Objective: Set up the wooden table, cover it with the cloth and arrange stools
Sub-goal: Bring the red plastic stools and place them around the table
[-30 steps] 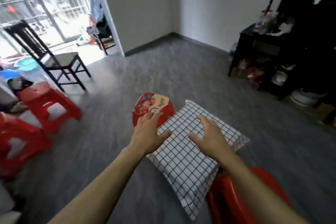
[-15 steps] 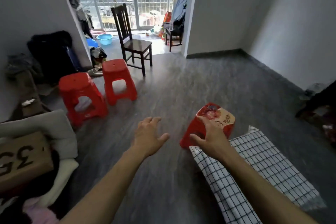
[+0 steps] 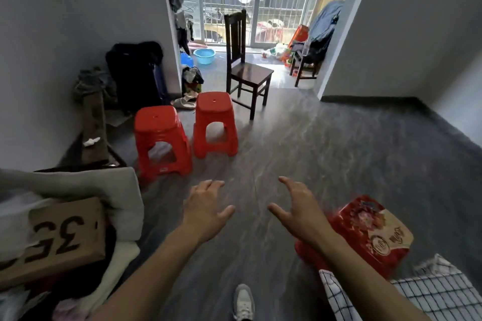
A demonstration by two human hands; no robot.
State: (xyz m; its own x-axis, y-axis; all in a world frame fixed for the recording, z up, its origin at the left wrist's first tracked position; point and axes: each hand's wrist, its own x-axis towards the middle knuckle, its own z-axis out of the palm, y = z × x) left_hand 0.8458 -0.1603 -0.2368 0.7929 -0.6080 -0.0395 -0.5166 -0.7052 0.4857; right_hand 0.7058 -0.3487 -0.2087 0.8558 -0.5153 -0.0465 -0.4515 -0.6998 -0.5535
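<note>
Red plastic stools are what we are heading for: two of them stand side by side at the far left of the grey floor, the left stool (image 3: pixel 161 138) nearer to us, the right stool (image 3: pixel 214 124) just beside it and in front of a dark wooden chair (image 3: pixel 246 70). A third red stool (image 3: pixel 365 232), its seat printed with a pattern, stands near us on the right, and the checked cloth (image 3: pixel 430 292) lies at the bottom right corner, draped over something we cannot see whole; we take that to be the table, though no wood shows.

Our left hand (image 3: pixel 206 211) and right hand (image 3: pixel 300 212) reach out in front of us, fingers spread and relaxed, thumbs turned toward each other. Neither holds anything, and neither touches the patterned stool, though our right forearm crosses in front of it. One shoe (image 3: pixel 243 302) shows below, mid-step.

We judge that the covering step is done and the arranging of stools is in hand, with one stool already by the cloth. The next move calls for walking to the far pair, stooping, and taking one by the seat edge or the leg openings. They are light, so the likelier trouble is clipping the clutter along the left wall on the way back.
</note>
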